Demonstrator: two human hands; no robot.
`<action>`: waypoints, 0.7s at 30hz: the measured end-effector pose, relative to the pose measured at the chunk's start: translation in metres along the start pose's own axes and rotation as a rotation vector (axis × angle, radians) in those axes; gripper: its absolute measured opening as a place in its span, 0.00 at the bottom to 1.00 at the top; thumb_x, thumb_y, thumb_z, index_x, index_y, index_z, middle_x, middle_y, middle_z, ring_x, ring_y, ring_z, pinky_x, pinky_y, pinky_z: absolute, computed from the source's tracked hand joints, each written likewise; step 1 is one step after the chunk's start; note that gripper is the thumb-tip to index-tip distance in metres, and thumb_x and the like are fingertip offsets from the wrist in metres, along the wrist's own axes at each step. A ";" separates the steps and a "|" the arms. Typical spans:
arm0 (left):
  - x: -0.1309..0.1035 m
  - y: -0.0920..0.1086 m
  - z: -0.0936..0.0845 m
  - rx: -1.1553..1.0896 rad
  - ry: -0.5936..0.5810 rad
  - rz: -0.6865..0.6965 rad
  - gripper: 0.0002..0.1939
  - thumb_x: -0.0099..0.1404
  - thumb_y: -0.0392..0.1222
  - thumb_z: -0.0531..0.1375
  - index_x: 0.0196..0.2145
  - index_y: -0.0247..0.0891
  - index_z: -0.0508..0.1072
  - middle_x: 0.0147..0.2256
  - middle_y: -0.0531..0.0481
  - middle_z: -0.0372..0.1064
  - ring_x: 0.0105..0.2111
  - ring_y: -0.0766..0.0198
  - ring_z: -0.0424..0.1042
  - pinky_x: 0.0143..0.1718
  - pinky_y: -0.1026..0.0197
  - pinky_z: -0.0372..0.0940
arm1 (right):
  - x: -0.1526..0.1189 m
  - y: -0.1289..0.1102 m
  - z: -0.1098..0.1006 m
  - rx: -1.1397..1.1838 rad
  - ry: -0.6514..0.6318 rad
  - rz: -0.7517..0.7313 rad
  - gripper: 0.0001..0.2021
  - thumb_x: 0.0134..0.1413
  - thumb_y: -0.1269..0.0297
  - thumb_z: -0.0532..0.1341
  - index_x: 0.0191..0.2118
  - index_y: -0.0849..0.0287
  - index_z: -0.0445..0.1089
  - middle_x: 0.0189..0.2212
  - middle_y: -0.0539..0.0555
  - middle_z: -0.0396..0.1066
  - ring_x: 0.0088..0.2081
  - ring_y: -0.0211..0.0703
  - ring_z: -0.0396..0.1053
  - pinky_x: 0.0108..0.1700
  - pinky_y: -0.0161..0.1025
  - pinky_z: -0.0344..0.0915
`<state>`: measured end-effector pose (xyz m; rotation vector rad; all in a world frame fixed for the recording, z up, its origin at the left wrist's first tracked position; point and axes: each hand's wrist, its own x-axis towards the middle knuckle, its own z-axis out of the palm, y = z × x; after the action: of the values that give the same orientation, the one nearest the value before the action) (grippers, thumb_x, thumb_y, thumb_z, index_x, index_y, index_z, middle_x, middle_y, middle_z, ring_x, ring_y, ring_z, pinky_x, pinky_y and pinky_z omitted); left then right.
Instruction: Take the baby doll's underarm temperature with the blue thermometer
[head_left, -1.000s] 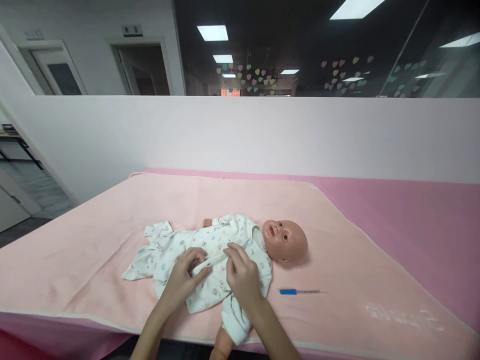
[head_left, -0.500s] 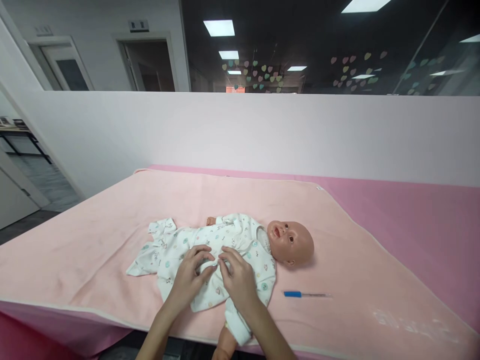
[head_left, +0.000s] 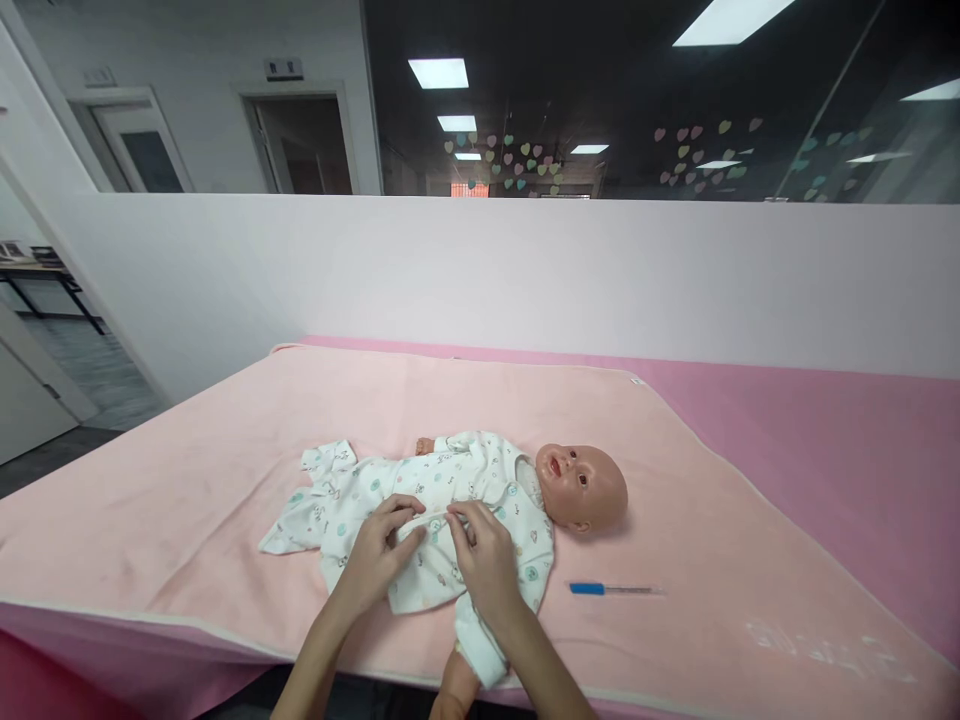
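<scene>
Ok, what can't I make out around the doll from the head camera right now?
All in the head view:
Doll: feet not visible; the clothes cover the legs.
Near arm: its end is cut off by the bottom edge.
Left hand and right hand: how firmly they pinch the clothes; fingers block part of the view.
Pen: tip too small.
Pale marks on the blanket: too faint to read.

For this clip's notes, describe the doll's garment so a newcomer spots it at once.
On the peach blanket below the white wall lies a doll, head toward picture right. Its garment covers the body, the left hand and right hand on its front. White with small coloured prints, it stands apart from the peach blanket and the doll's bare head.
</scene>
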<state>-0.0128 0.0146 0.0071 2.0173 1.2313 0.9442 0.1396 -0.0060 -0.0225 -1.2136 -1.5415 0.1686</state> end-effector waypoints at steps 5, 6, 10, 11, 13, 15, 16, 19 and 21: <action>-0.003 -0.008 0.017 -0.175 0.381 -0.043 0.09 0.56 0.47 0.58 0.30 0.38 0.64 0.35 0.48 0.66 0.40 0.60 0.67 0.42 0.59 0.64 | -0.009 -0.002 -0.011 0.005 0.148 0.025 0.10 0.58 0.69 0.50 0.38 0.58 0.68 0.34 0.55 0.72 0.36 0.41 0.70 0.33 0.35 0.68; -0.003 -0.008 0.020 -0.179 0.405 -0.030 0.11 0.55 0.47 0.58 0.33 0.39 0.65 0.36 0.48 0.66 0.39 0.61 0.67 0.42 0.59 0.64 | -0.014 -0.001 -0.017 -0.008 0.180 0.013 0.11 0.58 0.69 0.49 0.39 0.59 0.68 0.35 0.56 0.72 0.37 0.41 0.70 0.34 0.35 0.68; -0.003 -0.006 0.025 0.006 0.347 0.079 0.11 0.57 0.49 0.57 0.33 0.40 0.72 0.39 0.48 0.66 0.43 0.58 0.66 0.44 0.56 0.62 | -0.045 0.020 -0.062 -0.164 0.293 -0.001 0.10 0.57 0.70 0.50 0.39 0.59 0.68 0.35 0.57 0.72 0.39 0.43 0.70 0.39 0.39 0.68; -0.003 -0.005 0.026 0.077 0.334 0.103 0.11 0.58 0.49 0.57 0.32 0.41 0.73 0.40 0.48 0.66 0.43 0.57 0.65 0.45 0.55 0.61 | -0.051 0.029 -0.078 -0.232 0.317 0.021 0.10 0.56 0.69 0.50 0.38 0.59 0.68 0.34 0.57 0.72 0.38 0.43 0.70 0.40 0.40 0.67; -0.005 -0.006 0.027 0.209 0.328 0.144 0.11 0.59 0.49 0.56 0.33 0.43 0.74 0.40 0.48 0.66 0.43 0.57 0.64 0.45 0.54 0.60 | -0.060 0.049 -0.111 -0.402 0.377 0.109 0.10 0.56 0.68 0.50 0.38 0.59 0.68 0.34 0.58 0.72 0.36 0.44 0.70 0.40 0.41 0.67; -0.007 -0.007 0.029 0.315 0.333 0.177 0.11 0.59 0.49 0.56 0.36 0.44 0.74 0.41 0.49 0.67 0.43 0.56 0.64 0.45 0.53 0.58 | -0.064 0.070 -0.142 -0.585 0.388 0.181 0.12 0.55 0.66 0.50 0.38 0.61 0.69 0.38 0.60 0.71 0.39 0.48 0.69 0.41 0.45 0.66; -0.008 -0.007 0.029 0.353 0.335 0.189 0.11 0.60 0.49 0.56 0.37 0.45 0.74 0.41 0.49 0.67 0.43 0.56 0.64 0.45 0.52 0.57 | -0.065 0.079 -0.155 -0.671 0.346 0.201 0.12 0.54 0.65 0.50 0.38 0.60 0.70 0.39 0.61 0.71 0.41 0.51 0.67 0.43 0.47 0.65; -0.009 -0.009 0.029 0.413 0.329 0.216 0.12 0.61 0.48 0.54 0.40 0.44 0.72 0.42 0.48 0.67 0.43 0.56 0.63 0.45 0.52 0.55 | -0.070 0.100 -0.178 -0.752 0.124 0.192 0.13 0.53 0.65 0.50 0.35 0.60 0.71 0.40 0.61 0.71 0.45 0.52 0.66 0.46 0.49 0.63; -0.009 -0.009 0.028 0.413 0.327 0.229 0.13 0.62 0.46 0.53 0.41 0.43 0.71 0.43 0.48 0.68 0.44 0.56 0.63 0.46 0.52 0.54 | -0.075 0.108 -0.183 -0.730 0.004 0.178 0.14 0.53 0.65 0.49 0.35 0.60 0.72 0.39 0.60 0.72 0.44 0.50 0.67 0.46 0.48 0.63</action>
<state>0.0027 0.0063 -0.0188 2.4347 1.4882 1.2499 0.3381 -0.0990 -0.0738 -1.9169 -1.5354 -0.3116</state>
